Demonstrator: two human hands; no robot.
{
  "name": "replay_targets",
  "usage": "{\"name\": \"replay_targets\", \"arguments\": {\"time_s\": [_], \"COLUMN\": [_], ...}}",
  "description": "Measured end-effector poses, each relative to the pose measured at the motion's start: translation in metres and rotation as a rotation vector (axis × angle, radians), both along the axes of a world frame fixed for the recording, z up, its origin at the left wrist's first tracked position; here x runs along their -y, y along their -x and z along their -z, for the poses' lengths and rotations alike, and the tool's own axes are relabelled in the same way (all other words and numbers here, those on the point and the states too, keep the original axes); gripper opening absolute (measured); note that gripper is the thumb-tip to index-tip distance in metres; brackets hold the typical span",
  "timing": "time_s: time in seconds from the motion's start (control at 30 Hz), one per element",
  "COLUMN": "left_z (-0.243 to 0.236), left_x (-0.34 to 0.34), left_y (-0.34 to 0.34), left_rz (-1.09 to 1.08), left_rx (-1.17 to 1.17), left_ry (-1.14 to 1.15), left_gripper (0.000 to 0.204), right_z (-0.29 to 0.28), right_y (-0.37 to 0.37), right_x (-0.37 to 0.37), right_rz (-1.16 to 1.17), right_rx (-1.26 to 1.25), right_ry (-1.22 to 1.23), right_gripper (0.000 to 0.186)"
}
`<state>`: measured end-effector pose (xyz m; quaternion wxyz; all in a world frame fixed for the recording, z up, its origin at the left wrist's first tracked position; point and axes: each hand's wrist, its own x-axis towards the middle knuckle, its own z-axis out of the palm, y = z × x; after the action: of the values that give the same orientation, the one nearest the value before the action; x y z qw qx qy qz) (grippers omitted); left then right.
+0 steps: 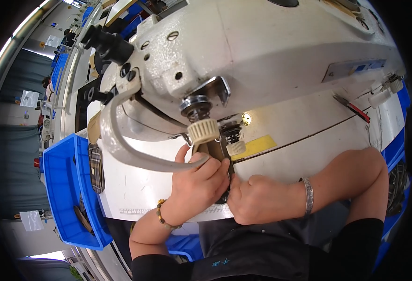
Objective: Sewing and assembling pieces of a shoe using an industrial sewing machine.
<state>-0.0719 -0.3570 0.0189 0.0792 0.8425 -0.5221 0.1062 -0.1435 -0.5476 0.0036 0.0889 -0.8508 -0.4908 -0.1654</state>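
Note:
A white sewing machine (262, 51) fills the upper middle, its knobs and curved white lever partly covering the work. Below its tension knob (203, 131), a narrow dark brown piece of fabric (215, 151) runs toward me. My left hand (200, 183) lies over the piece with fingers bent and closed on it, close to the lever's tip. To its right, my right hand (255, 199) is curled, thumb and forefinger pinched at the piece's near edge. The two hands nearly touch. The needle and the piece's far end are hidden behind the machine parts.
At the left stands a blue bin (58, 187) with fabric pieces inside. Plaid fabric (96, 168) lies between bin and table. Red-handled snips (353, 108) rest on the machine bed at right. A ruler strip (140, 210) runs along the white table's front edge.

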Motion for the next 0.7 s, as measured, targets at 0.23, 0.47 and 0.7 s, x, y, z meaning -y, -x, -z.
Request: {"name": "replay_targets", "arguments": {"time_s": [0.23, 0.47, 0.7], "left_z": [0.008, 0.020, 0.006], "left_x": [0.007, 0.001, 0.005], "left_y": [-0.023, -0.042, -0.020], "left_rz": [-0.123, -0.191, -0.102], "left_rx": [-0.046, -0.055, 0.236], "left_ry": [0.052, 0.045, 0.021], "left_gripper": [0.024, 0.030, 0.034], "right_z": [0.021, 0.029, 0.019], "right_y": [-0.018, -0.038, -0.035], "right_x": [-0.001, 0.001, 0.004], "right_rz": [0.148, 0.175, 0.171], "right_rx": [0.108, 0.166, 0.066], "right_ry": [-0.033, -0.147, -0.133], "right_gripper": [0.016, 0.017, 0.016]}}
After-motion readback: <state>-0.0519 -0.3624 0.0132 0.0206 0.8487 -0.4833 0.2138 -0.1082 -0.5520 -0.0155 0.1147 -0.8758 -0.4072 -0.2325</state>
